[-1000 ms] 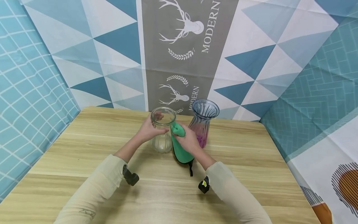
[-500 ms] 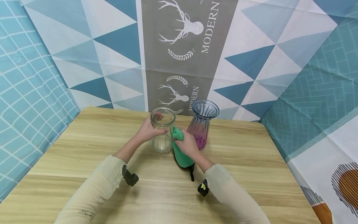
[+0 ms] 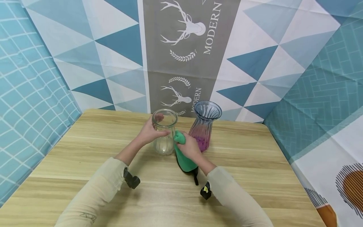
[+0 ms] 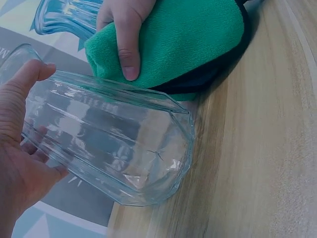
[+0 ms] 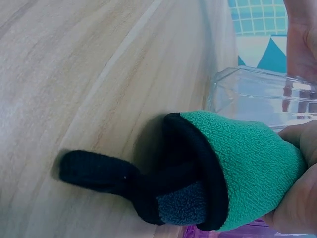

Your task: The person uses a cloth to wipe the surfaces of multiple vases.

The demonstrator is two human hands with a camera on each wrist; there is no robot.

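1. Head view: the clear glass vase [image 3: 164, 146] stands upright on the surface [image 3: 158, 195], long axis vertical; the left hand [image 3: 149, 131] curves thumb and fingers round its upper body from the left. Just right of it is the green terry cloth [image 3: 185, 162], bunched in the right hand [image 3: 191, 146] and slanting from that grip toward the near right. The blue-to-purple glass vase [image 3: 204, 128] stands farther right.

2. Left wrist view: the left grip is spread to the vase's width. The cloth lies along the vase's right side; whether they touch, I cannot tell.

3. Right wrist view: the cloth narrows into the right grip, pinched snugly; its wide, dark-edged end and black loop [image 5: 96, 171] point nearward.
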